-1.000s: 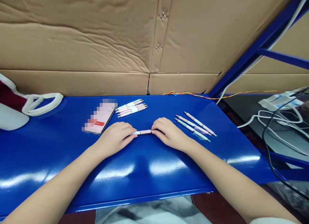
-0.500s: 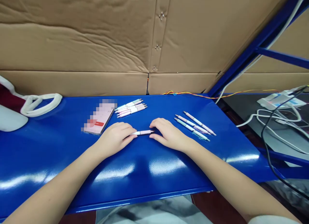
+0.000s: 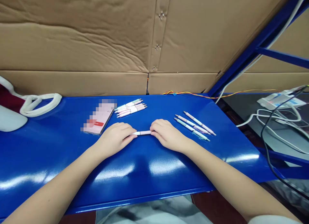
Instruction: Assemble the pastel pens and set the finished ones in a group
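A white and pink pen [image 3: 144, 133] lies level between my two hands, just above or on the blue table. My left hand [image 3: 118, 135] pinches its white end between thumb and fingers. At the other end, my right hand [image 3: 166, 135] has thumb and fingertips closed on the pink end, hiding its tip. Several similar pens [image 3: 131, 108] in white, pink and mint lie grouped beyond my left hand. To the right of my right hand, 3 more pens [image 3: 193, 126] lie slanted side by side.
A phone [image 3: 102, 117] lies left of the grouped pens, its screen partly pixelated. A white-trimmed item [image 3: 43, 103] sits at the table's far left. Cables [image 3: 275, 116] run over a grey surface at right, by a blue metal frame [image 3: 241, 56]. Cardboard [image 3: 108, 47] stands behind the blue table [image 3: 149, 182].
My right thumb and fingers have closed onto the pen's pink end, where they were spread around it before. My left hand keeps its hold.
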`<state>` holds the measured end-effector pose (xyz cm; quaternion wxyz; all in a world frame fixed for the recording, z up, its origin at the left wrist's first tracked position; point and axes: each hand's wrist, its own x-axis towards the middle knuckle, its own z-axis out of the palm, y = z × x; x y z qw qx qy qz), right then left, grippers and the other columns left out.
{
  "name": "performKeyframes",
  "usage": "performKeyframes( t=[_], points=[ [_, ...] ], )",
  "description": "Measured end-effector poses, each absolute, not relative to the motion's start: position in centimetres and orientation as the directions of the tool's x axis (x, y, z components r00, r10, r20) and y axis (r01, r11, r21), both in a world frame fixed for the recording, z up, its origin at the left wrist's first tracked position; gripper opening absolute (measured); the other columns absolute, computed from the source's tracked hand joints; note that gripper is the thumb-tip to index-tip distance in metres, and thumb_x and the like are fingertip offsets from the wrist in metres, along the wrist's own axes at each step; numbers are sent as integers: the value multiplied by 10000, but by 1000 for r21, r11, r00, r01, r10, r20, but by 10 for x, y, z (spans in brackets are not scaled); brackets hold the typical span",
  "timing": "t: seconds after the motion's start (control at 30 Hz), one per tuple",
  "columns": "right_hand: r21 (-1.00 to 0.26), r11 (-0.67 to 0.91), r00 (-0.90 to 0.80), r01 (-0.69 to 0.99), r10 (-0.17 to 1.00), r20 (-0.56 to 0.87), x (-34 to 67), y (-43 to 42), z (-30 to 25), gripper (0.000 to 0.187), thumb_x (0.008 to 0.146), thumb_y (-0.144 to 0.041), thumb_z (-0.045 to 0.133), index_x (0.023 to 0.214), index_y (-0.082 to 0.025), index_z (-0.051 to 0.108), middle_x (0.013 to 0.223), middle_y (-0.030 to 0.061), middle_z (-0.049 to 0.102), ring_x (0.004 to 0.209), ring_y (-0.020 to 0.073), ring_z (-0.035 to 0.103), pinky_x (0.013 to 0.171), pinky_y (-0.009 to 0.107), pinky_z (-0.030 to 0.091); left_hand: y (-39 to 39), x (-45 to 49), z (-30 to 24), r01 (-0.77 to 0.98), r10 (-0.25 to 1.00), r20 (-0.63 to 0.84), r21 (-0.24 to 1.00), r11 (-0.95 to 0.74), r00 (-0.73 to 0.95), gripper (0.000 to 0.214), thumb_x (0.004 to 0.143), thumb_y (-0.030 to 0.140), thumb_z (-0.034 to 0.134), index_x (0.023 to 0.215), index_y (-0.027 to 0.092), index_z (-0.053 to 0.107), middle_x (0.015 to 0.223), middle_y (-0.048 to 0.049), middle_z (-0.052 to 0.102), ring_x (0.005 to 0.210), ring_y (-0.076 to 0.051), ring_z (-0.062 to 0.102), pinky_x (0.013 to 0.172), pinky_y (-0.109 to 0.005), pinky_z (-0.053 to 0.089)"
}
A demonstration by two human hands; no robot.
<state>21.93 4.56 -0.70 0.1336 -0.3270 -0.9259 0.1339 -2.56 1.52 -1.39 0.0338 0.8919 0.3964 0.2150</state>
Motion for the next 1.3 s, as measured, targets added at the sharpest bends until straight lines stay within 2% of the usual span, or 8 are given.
performKeyframes(
  t=[0.3, 0.5, 0.63, 0.73, 0.83, 0.97, 1.13, 1.3],
  points=[
    [-366, 733, -719, 573, 664, 203, 221, 47, -7, 193, 940, -220, 403, 870, -169, 575, 886, 74, 574, 898, 204, 503, 857, 369, 368, 15, -20, -11, 700, 754, 311, 286, -655, 578, 251, 937, 341, 451, 931, 181, 645, 884, -43, 666, 829, -178, 599, 778, -314, 460],
    [-879, 331, -417, 343, 892, 173, 224, 56, -3, 189, 876, -331, 482, 775, -188, 553, 819, 35, 615, 792, 173, 570, 765, 320, 434, -1, -7, 4, 617, 718, 180, 401, -677, 672, 287, 928, 383, 456, 1109, 226, 613, 1000, -35, 668, 910, -180, 589, 837, -323, 444],
    [-983, 65, -144, 170, 989, 40, 234, 68, 0, 202, 808, -389, 526, 753, -194, 526, 713, 20, 660, 711, 177, 613, 709, 314, 453, 1, -3, -1, 674, 730, 237, 283, -683, 640, 314, 946, 358, 412, 1142, 224, 617, 1052, -53, 661, 998, -215, 551, 906, -389, 412],
    [-846, 153, -17, 511, 986, 169, 243, 75, 1, 192, 790, -377, 553, 719, -201, 531, 610, -7, 627, 638, 178, 585, 666, 299, 400, 19, -17, -12, 851, 829, 329, 119, -511, 452, 318, 929, 342, 430, 1137, 191, 617, 1137, -88, 633, 1053, -268, 521, 916, -452, 402],
    [-415, 245, -123, 876, 946, 299, 249, 78, 1, 179, 805, -331, 555, 686, -199, 574, 641, 11, 637, 724, 203, 559, 691, 305, 314, 38, -38, -19, 951, 893, 355, 28, -307, 278, 315, 900, 333, 461, 1130, 189, 621, 1137, -102, 623, 1042, -314, 510, 863, -467, 420],
    [-58, 273, -257, 960, 944, 206, 251, 80, -3, 198, 835, -342, 542, 716, -193, 598, 745, 46, 666, 782, 226, 536, 659, 304, 239, 49, -50, -21, 957, 904, 330, 1, -289, 272, 298, 901, 314, 445, 1080, 196, 652, 1091, -92, 634, 1008, -301, 519, 850, -442, 425],
    [35, 248, -249, 968, 942, 226, 255, 84, -7, 114, 839, -254, 535, 911, -191, 597, 901, 75, 659, 830, 235, 541, 653, 309, 229, 48, -47, -21, 943, 900, 304, 16, -332, 311, 263, 891, 330, 459, 986, 196, 665, 1036, -88, 645, 948, -286, 536, 816, -414, 428],
    [-70, 314, -281, 947, 914, 293, 249, 79, -9, 199, 867, -324, 519, 988, -192, 604, 971, 88, 631, 894, 246, 530, 708, 322, 274, 41, -40, -18, 899, 879, 267, 84, -429, 395, 257, 904, 306, 424, 940, 190, 651, 936, -67, 681, 878, -244, 580, 799, -384, 433]
  ],
)
